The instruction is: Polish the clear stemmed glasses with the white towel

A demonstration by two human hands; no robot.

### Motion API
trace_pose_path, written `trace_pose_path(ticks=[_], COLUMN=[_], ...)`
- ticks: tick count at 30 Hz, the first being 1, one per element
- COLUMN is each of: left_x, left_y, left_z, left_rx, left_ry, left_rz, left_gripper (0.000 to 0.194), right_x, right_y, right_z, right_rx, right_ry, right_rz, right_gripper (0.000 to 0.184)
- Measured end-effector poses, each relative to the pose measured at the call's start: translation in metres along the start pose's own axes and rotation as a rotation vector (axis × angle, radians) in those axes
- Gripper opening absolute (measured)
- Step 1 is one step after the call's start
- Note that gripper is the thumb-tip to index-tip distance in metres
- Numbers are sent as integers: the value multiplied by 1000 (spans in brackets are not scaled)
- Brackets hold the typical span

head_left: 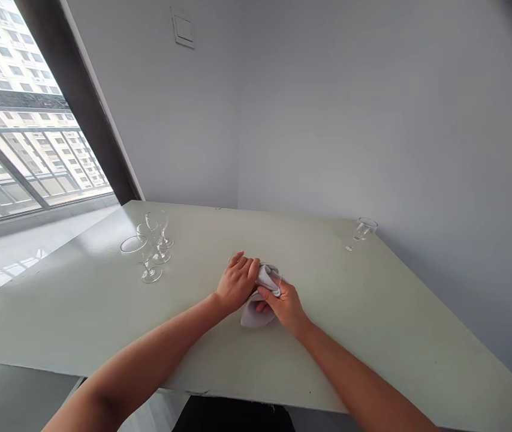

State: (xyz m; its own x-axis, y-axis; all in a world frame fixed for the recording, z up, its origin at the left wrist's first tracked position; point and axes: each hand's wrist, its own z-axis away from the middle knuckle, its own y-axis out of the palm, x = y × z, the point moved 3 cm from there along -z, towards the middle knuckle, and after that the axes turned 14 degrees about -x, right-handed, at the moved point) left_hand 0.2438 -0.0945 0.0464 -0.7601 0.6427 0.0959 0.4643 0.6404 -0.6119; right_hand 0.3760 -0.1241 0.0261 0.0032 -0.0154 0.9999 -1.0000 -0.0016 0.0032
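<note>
Above the middle of the table, my left hand (238, 279) is closed around a stemmed glass, mostly hidden by the fingers and cloth; only faint clear edges show. My right hand (285, 305) grips a white cloth (256, 315), its thumb on top and other fingers partly inside the folds. The cloth is bunched against the glass, and part of it hangs below the right fingers. Both hands are close together, meeting at the cloth.
Several stemmed glasses, the nearest one (150, 274) included, stand upright at the table's left. Another glass (364, 229) is at the far right, near the edge. The pale table (193, 360) meets grey walls behind; a window (26, 138) lies left.
</note>
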Motion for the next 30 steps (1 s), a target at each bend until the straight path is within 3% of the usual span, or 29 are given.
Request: trace_pose_path(ticks=[6, 9, 12, 15, 16, 17, 21, 22, 24, 26, 30], left_x=[-1, 8, 19, 17, 16, 16, 14, 12, 15, 22, 27], left_y=[-11, -12, -7, -2, -2, -3, -11, -13, -12, -8, -1], left_z=[-6, -9, -9, -6, -6, -7, -14, -14, -13, -10, -2], left_rx=[-36, 45, 324, 714, 759, 722, 249, 195, 204, 352, 837], left_ry=[47, -64, -261, -363, -379, -392, -251, -198, -194, -320, -487], left_rz=[-49, 81, 394, 785, 829, 800, 350, 283, 291, 476, 996], left_gripper=[34, 29, 32, 46, 49, 49, 41, 40, 37, 37, 44], right_x=[0, 11, 26, 31, 30, 28, 13, 11, 12, 18, 28], right_y=[-17, -27, -35, -39, -40, -40, -38, -36, -33, -32, -36], right_z=[-15, -14, -7, -3, -4, -6, -17, -18, -16, -10, -1], right_rx=[9, 108, 223, 328, 332, 310, 65, 38, 89, 215, 397], right_ry=[244, 201, 70, 47, 56, 71, 176, 199, 200, 141, 74], right_rz=[-350, -289, -80, 55, 63, 50, -188, -240, -254, -159, 37], right_gripper=[25, 24, 24, 22, 22, 23, 25, 26, 27, 30, 26])
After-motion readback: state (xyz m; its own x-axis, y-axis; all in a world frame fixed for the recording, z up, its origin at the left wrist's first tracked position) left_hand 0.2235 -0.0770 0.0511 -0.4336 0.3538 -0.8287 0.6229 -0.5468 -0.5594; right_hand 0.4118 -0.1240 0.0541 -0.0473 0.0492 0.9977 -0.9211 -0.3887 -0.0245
